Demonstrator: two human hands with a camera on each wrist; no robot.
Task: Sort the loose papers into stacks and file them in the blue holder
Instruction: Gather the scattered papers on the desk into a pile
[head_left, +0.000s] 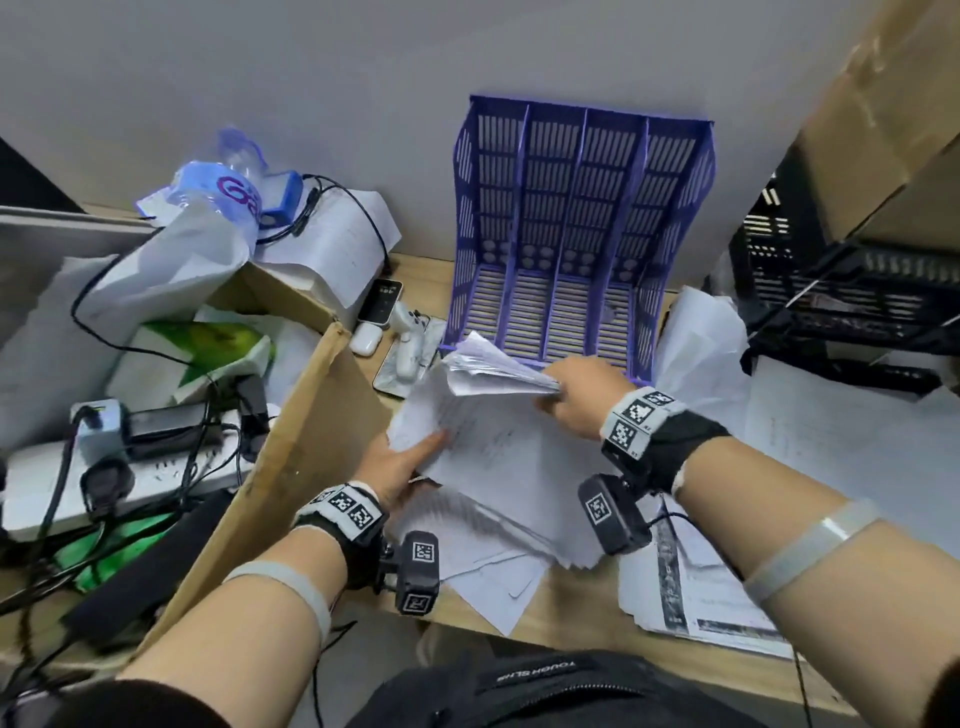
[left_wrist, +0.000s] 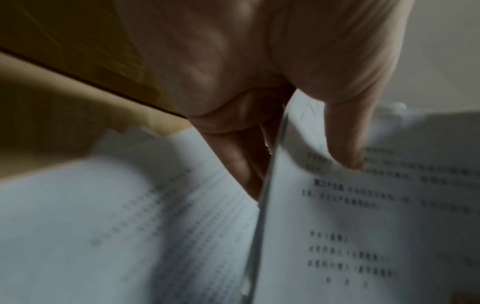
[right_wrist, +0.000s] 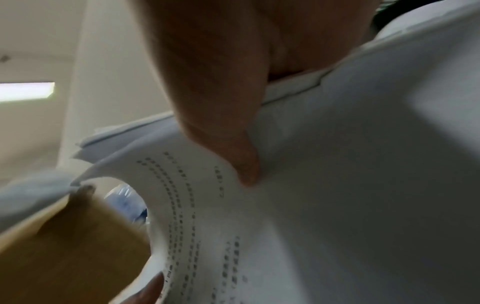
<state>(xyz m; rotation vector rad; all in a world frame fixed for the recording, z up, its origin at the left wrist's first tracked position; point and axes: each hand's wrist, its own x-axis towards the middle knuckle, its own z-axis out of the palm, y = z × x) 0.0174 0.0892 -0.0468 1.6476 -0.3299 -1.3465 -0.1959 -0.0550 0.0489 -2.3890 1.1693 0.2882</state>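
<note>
Sorting barely begun; nothing filed yet.
My left grip (head_left: 402, 465) pinches the near edge of the papers (head_left: 498, 447) while my right grip (head_left: 576, 397) clamps a curled wad, just before the holder (head_left: 576, 218), its slots bare; more sheets litter the worktop (head_left: 582, 608). Print is unreadable; the bottle (head_left: 228, 192) shows "Ga".
</note>
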